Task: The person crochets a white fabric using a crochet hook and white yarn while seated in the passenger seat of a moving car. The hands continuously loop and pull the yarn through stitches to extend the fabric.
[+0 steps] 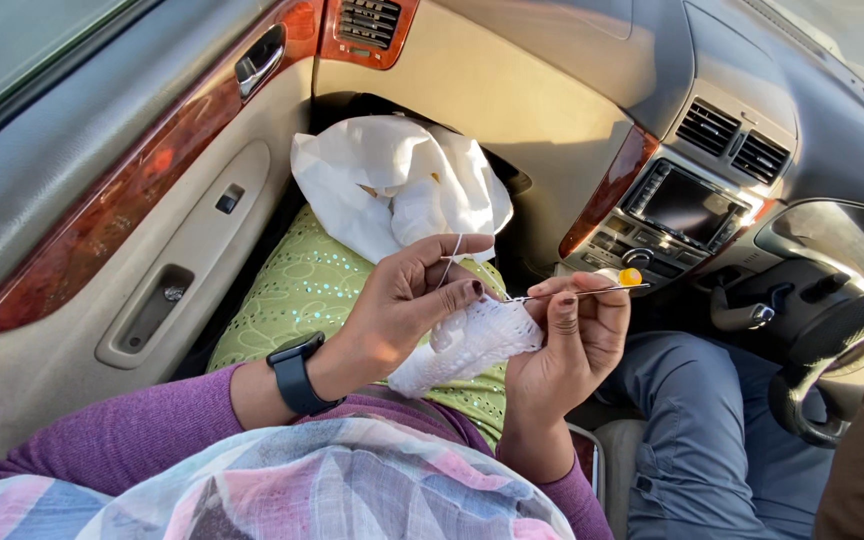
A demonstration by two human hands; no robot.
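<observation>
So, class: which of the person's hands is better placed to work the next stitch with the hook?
The right hand: it already grips the crochet hook at the white piece. The left hand only tensions the yarn.

Head camera, looking down at lap, close, passenger seat.

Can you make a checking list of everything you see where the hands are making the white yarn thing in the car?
Surface: lap in green sequinned cloth, in a car seat.
Job's things: white crochet piece held between both hands; thin metal hook with a yellow end; white yarn running up over a left finger.
Clutter: white bag on the lap.
Hands: left hand pinches the piece and guides the yarn; right hand grips the hook.
Cables: nothing seen.
Surroundings: door panel with wood trim, dashboard screen, steering wheel, another person's grey trouser leg.
</observation>
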